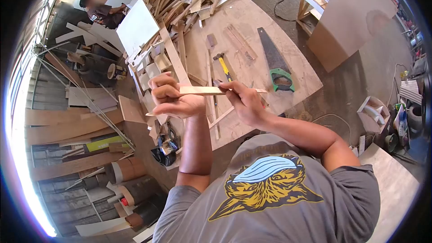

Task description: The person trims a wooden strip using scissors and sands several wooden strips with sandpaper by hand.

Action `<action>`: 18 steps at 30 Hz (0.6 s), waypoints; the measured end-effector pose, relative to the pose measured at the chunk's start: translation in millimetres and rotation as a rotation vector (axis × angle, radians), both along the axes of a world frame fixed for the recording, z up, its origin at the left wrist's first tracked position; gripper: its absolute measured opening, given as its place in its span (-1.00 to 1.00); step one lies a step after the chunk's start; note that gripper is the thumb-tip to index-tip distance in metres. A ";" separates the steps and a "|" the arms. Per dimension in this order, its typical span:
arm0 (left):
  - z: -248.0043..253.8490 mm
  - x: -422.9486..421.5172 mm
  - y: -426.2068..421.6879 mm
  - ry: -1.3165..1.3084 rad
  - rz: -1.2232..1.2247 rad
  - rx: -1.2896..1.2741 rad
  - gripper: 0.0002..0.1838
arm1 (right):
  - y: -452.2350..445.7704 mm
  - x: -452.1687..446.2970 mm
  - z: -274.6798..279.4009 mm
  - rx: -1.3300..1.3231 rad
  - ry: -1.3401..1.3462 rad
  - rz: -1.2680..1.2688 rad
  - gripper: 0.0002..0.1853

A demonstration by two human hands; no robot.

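Observation:
A thin, pale wooden strip [202, 90] is held up level in front of my chest, over the near part of the work table. My left hand [175, 99] is closed round its left end, palm turned up. Fingers of my right hand [247, 103] pinch the strip right of its middle, and its far end sticks out beyond them. A small dark piece shows at the right fingertips; what it is I cannot make out. Below and beyond the strip, a hammer [223, 67] with a yellow and black handle lies on the table [252, 15], partly hidden by my right hand.
A green-handled handsaw [275, 60] lies on the table's right side near a flat wooden piece [240, 42]. Wood offcuts [180, 4] pile up at the back left. Another person [105, 13] is at far left. A large brown panel [351, 18] leans at right.

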State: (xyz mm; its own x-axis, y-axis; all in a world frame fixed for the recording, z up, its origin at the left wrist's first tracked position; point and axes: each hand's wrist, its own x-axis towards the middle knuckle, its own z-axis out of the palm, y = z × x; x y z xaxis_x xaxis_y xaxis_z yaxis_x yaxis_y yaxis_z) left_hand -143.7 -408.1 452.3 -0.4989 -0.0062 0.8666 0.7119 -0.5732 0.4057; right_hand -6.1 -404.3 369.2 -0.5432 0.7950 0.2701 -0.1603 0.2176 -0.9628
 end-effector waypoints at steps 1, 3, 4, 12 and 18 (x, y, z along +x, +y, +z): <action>-1.1 1.1 -1.2 -0.032 0.009 -0.002 -0.27 | -5.9 4.5 2.9 0.113 -0.050 -0.032 -0.73; -4.9 2.2 -0.1 -0.038 -0.003 0.015 -0.30 | -19.6 2.0 14.1 0.233 0.147 -0.081 -0.75; -3.8 6.4 1.4 -0.060 -0.035 0.014 -0.32 | -22.2 2.0 15.5 0.299 0.246 -0.107 -0.75; 1.4 4.8 3.6 -0.130 -0.017 -0.029 -0.39 | -15.0 16.7 -40.3 0.106 0.064 -0.067 -0.72; 1.3 -18.5 4.6 -0.201 0.196 -0.089 -0.39 | 20.8 20.6 -139.3 -0.314 -0.168 -0.172 -0.71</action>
